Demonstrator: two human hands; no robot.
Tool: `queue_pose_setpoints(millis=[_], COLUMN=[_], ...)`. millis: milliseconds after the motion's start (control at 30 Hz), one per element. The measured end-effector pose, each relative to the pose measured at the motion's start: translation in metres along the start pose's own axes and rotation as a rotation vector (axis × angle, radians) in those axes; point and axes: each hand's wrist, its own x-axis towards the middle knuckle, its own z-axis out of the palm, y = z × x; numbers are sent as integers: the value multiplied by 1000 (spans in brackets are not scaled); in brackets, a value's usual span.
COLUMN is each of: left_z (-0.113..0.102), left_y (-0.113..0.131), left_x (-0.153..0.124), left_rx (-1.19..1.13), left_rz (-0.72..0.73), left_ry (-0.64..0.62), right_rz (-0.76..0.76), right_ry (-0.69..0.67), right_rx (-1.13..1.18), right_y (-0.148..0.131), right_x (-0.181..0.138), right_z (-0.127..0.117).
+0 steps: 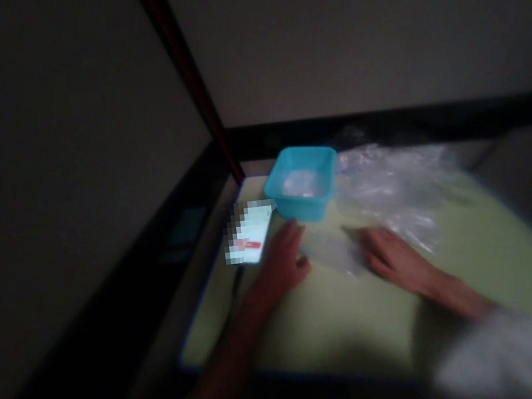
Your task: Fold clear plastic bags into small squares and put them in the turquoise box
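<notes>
Both your loosely spread left hand (286, 258) and right hand (392, 259), its grip indiscernible, flank a small piece of clear plastic (333, 253).

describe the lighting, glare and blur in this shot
Head view: dim overall, the screen bright, its left edge pixelated; head view: whitish glints on the plastic; head view: left hand and right hand blurred, shadow on the near side of the table.
</notes>
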Motion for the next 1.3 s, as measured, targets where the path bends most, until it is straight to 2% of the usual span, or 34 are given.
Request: queue_pose_setpoints(millis=[133,267,333,433,500,633,867,1133,1300], left_z=[1,-2,-3,2,8,17,18,18,17], left_y=[-1,23,43,70,79,78,75,71,68], left_x=[3,-2,-8,-17,-20,-20,-20,-25,-26], left_rx=[42,57,61,98,123,147,165,176,184], left_rz=[-99,-132,-86,-22,-26,-83,-89,-87,-73], left_ry=[121,186,152,0,-77,-147,-147,-149,-127], right_rz=[-30,-163,-285,-442,-500,-556,-561,-456,-510], right_ry=[-104,-39,-22,4,32,30,57,-59,34], right_rx=[213,57,-12,-110,-190,-280,-298,-128,-227], right_y=[-7,1,7,11,10,8,12,15,15], right_x=[-5,-10,-11,-12,-12,-12,-11,-9,-8], right_z=[-12,-18,-18,-16,-13,-10,-5,-7,-6])
